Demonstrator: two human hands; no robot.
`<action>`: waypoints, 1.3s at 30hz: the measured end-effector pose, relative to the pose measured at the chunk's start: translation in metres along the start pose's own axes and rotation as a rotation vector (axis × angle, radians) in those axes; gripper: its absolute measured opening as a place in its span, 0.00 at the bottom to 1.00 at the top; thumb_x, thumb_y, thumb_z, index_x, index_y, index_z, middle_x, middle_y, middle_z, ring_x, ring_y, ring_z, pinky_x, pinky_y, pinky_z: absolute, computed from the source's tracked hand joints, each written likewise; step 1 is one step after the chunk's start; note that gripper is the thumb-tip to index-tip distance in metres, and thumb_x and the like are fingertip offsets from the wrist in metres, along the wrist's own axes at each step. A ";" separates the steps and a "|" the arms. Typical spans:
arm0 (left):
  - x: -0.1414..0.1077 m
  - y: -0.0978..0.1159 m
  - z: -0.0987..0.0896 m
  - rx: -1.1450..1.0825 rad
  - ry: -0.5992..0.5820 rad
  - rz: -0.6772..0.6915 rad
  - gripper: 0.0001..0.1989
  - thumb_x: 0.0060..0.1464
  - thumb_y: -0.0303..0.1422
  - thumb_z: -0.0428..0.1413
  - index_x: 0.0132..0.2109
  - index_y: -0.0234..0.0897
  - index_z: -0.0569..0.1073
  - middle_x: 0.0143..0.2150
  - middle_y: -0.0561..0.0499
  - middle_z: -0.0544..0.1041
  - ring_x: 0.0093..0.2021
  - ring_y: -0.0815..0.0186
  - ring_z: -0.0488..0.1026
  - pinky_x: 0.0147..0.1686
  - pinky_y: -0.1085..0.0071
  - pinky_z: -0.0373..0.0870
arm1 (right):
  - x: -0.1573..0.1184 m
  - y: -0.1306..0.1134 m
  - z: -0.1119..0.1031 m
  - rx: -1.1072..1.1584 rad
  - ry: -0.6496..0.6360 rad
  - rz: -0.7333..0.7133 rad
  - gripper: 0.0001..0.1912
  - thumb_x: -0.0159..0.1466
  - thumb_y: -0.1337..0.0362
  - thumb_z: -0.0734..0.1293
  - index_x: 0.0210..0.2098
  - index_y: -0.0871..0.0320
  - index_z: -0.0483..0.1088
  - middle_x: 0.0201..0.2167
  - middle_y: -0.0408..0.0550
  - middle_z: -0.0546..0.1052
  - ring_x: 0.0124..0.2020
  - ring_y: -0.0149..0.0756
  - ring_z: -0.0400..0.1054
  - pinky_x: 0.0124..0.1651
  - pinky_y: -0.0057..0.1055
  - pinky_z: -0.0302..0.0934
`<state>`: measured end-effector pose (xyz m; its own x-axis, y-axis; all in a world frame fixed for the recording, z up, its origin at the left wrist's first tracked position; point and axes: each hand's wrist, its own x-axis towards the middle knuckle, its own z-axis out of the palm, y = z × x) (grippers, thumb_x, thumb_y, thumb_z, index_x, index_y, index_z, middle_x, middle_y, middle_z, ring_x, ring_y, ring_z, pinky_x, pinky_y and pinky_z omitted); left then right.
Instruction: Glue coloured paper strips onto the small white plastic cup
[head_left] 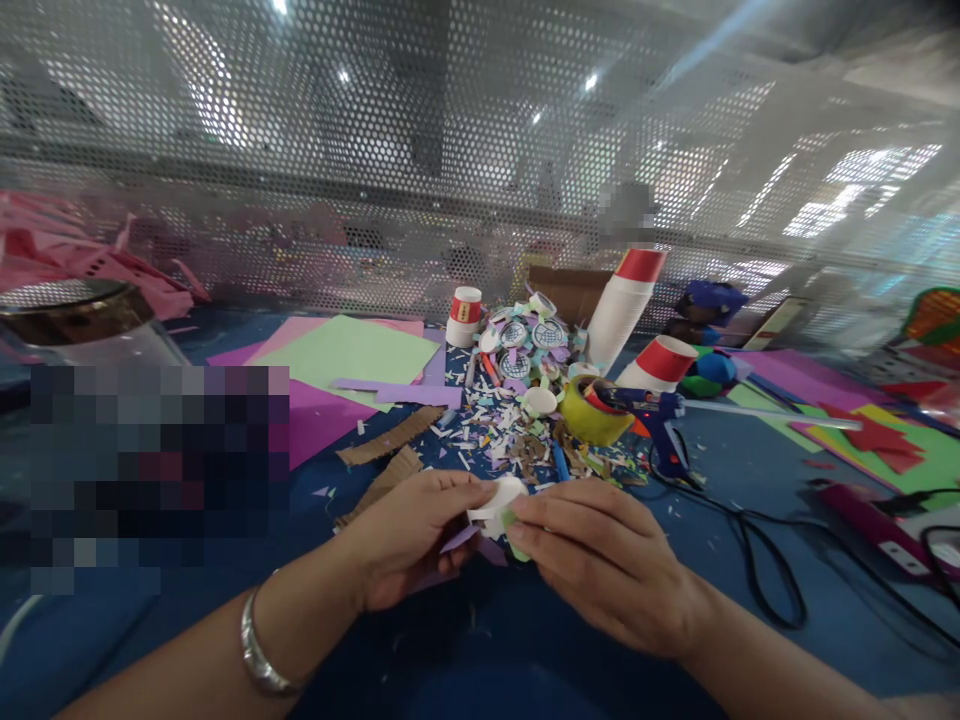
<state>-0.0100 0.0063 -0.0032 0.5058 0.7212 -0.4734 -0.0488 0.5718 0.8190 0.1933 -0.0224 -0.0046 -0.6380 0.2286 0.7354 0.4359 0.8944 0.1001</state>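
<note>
Close in front of me, a small white round paper piece (504, 493), perhaps a cut-off cup bottom, is held between both hands. My left hand (409, 530), with a silver bangle on the wrist, pinches its left edge between thumb and fingers. From the right, my right hand (611, 560) presses a light green paper strip (516, 540) against it with closed fingertips. A purple paper strip (459, 539) sticks out beneath the piece, by the left fingers. Whether the strips are stuck to it I cannot tell.
Paper scraps (480, 435) lie beyond my hands, before a heap of decorated discs (525, 340). A yellow tape roll (596, 425) and a glue gun (664, 425) with a trailing black cable (750, 560) are right of centre. Stacked paper cups (619, 315) lean behind; green paper (349, 350) lies left.
</note>
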 end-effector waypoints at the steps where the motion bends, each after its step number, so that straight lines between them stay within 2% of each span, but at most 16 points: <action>1: 0.000 0.000 0.000 -0.001 0.005 0.002 0.15 0.53 0.42 0.60 0.28 0.35 0.70 0.17 0.59 0.65 0.15 0.77 0.53 0.16 0.75 0.44 | 0.000 -0.001 0.000 -0.003 0.008 0.009 0.12 0.62 0.77 0.66 0.45 0.64 0.74 0.42 0.51 0.81 0.45 0.37 0.72 0.47 0.33 0.70; 4: 0.000 0.000 0.000 0.000 0.040 0.013 0.15 0.54 0.42 0.60 0.29 0.35 0.70 0.18 0.58 0.66 0.16 0.77 0.55 0.17 0.75 0.44 | 0.001 -0.003 0.000 0.017 0.065 0.084 0.14 0.61 0.78 0.64 0.46 0.63 0.72 0.41 0.53 0.80 0.43 0.37 0.72 0.45 0.35 0.71; 8: -0.001 0.002 0.001 -0.027 0.074 0.054 0.16 0.54 0.43 0.60 0.29 0.36 0.68 0.19 0.59 0.64 0.17 0.76 0.57 0.18 0.75 0.45 | 0.001 -0.008 0.002 0.168 0.153 0.383 0.12 0.62 0.76 0.64 0.43 0.60 0.72 0.36 0.51 0.77 0.38 0.36 0.72 0.41 0.34 0.70; 11: -0.002 0.002 0.002 -0.057 0.086 0.078 0.15 0.56 0.41 0.59 0.29 0.36 0.67 0.20 0.59 0.64 0.18 0.76 0.56 0.19 0.76 0.48 | 0.002 -0.011 0.005 0.296 0.118 0.600 0.05 0.63 0.68 0.66 0.39 0.58 0.71 0.32 0.47 0.76 0.31 0.32 0.72 0.32 0.29 0.69; 13: -0.002 0.003 0.003 -0.071 0.101 0.080 0.14 0.56 0.41 0.59 0.30 0.36 0.68 0.22 0.59 0.65 0.20 0.76 0.58 0.21 0.76 0.52 | 0.003 -0.012 0.008 0.400 0.085 0.715 0.04 0.62 0.64 0.68 0.37 0.57 0.71 0.29 0.44 0.75 0.26 0.30 0.70 0.27 0.26 0.67; 18: -0.001 0.002 0.004 -0.011 0.058 0.127 0.13 0.56 0.42 0.57 0.34 0.37 0.69 0.25 0.57 0.65 0.22 0.74 0.58 0.22 0.75 0.52 | 0.006 -0.012 0.015 0.764 0.041 1.002 0.04 0.61 0.63 0.69 0.33 0.57 0.71 0.21 0.40 0.72 0.19 0.26 0.68 0.20 0.21 0.66; 21: -0.001 0.002 0.003 0.013 0.054 0.190 0.14 0.57 0.43 0.56 0.32 0.37 0.68 0.24 0.58 0.63 0.21 0.74 0.55 0.21 0.74 0.50 | 0.007 -0.010 0.014 0.894 0.062 1.067 0.04 0.60 0.64 0.69 0.31 0.57 0.71 0.20 0.39 0.72 0.19 0.26 0.68 0.20 0.20 0.66; 24: 0.000 0.003 0.001 0.036 0.051 0.228 0.15 0.58 0.43 0.55 0.31 0.37 0.68 0.22 0.59 0.61 0.20 0.74 0.52 0.21 0.74 0.48 | 0.005 -0.006 0.011 0.918 0.084 1.091 0.04 0.60 0.63 0.69 0.30 0.57 0.72 0.20 0.38 0.71 0.18 0.24 0.66 0.20 0.19 0.64; 31: 0.002 0.004 -0.003 0.135 0.059 0.206 0.15 0.59 0.44 0.54 0.32 0.38 0.68 0.24 0.58 0.62 0.21 0.74 0.54 0.21 0.74 0.48 | -0.004 0.004 0.008 1.081 0.050 1.175 0.07 0.61 0.61 0.71 0.32 0.56 0.70 0.21 0.37 0.70 0.19 0.22 0.64 0.21 0.17 0.62; 39: 0.001 0.005 -0.001 0.226 0.053 0.226 0.16 0.58 0.45 0.54 0.34 0.36 0.70 0.26 0.56 0.64 0.24 0.72 0.54 0.23 0.73 0.47 | 0.000 0.005 0.008 1.366 0.010 1.227 0.09 0.59 0.62 0.72 0.30 0.58 0.68 0.23 0.40 0.72 0.21 0.23 0.68 0.20 0.16 0.61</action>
<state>-0.0108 0.0105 0.0000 0.4583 0.8427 -0.2826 0.0408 0.2977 0.9538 0.1901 -0.0152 -0.0096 -0.3901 0.9203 -0.0313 -0.1644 -0.1031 -0.9810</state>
